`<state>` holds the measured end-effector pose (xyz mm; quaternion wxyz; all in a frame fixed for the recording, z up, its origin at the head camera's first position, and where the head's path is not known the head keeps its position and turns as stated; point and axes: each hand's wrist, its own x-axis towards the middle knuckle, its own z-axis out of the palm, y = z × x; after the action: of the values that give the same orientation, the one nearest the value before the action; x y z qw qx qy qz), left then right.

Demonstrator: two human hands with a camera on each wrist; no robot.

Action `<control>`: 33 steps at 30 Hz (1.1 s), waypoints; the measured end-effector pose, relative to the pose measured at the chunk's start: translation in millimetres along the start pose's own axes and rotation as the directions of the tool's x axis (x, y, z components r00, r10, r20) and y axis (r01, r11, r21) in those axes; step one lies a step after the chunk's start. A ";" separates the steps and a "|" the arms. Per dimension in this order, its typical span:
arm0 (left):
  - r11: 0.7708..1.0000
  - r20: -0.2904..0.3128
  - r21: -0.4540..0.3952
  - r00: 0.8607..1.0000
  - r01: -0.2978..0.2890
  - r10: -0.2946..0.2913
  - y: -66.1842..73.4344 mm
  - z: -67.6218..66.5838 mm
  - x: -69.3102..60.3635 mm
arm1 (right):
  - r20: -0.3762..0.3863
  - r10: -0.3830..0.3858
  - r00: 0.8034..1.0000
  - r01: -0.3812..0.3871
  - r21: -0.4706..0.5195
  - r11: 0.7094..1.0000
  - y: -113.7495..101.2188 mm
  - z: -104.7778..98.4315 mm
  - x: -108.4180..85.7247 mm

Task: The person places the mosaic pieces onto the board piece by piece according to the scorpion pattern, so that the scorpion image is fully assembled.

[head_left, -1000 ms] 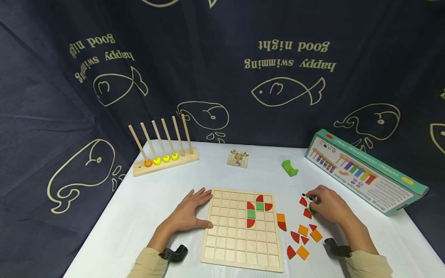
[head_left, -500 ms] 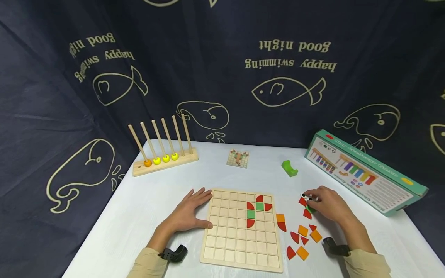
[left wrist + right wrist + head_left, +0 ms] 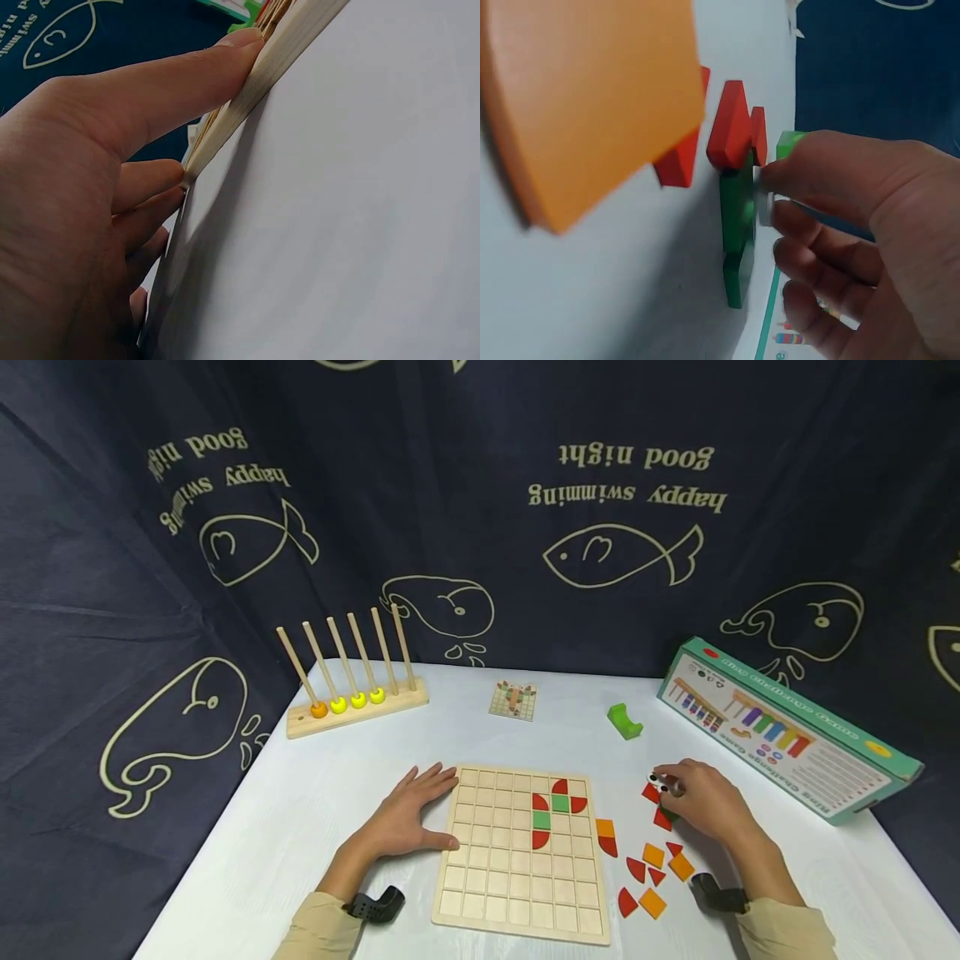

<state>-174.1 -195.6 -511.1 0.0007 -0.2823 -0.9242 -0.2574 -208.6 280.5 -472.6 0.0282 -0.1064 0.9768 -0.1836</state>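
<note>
My left hand [image 3: 405, 817] lies flat with spread fingers along the left edge of a wooden grid board [image 3: 487, 862]. In the left wrist view its thumb [image 3: 187, 86] touches the board's rim. Red quarter-circle and green square pieces sit in the board's upper right cells. To the right of the board, my right hand [image 3: 711, 797] pinches a white piece with black eye dots [image 3: 654, 778], partly covered by the fingers. Close under the fingertips lie red pieces [image 3: 663, 819] and green pieces [image 3: 737, 206], the green ones mostly hidden in the head view.
Orange squares [image 3: 652, 903] and red pieces [image 3: 627, 902] lie loose right of the board. A pattern card [image 3: 502, 706], a green curved block [image 3: 624, 722], a peg stand with beads [image 3: 405, 700] and a long game box [image 3: 787, 735] stand farther back.
The right hand and the eye piece have shifted slightly left, and the piece has turned a little. The left hand and the pieces on the board stay as they were.
</note>
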 end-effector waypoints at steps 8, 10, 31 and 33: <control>1.000 -0.003 0.010 1.000 0.000 0.000 -0.8 0.0 0.0 | -0.026 -0.078 0.997 0.078 -0.017 0.997 -19.0 4.8 1.6; 1.000 -0.003 0.008 1.000 0.001 -0.001 -1.0 0.0 -0.5 | -0.029 -0.105 0.994 0.105 -0.016 0.994 -24.1 7.3 1.9; 1.000 -0.007 0.015 1.000 -0.002 0.002 1.8 -0.8 0.6 | 0.045 -0.105 0.993 0.102 0.061 0.993 -32.3 20.7 8.7; 1.000 -0.005 0.016 1.000 0.002 -0.001 1.7 -0.2 0.3 | 0.043 -0.110 0.993 0.107 0.074 0.992 -33.5 21.3 9.6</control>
<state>-173.5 -194.4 -510.1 0.0052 -0.2809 -0.9264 -0.2506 -209.4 240.4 -480.4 0.0449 -0.1626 0.9615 -0.2170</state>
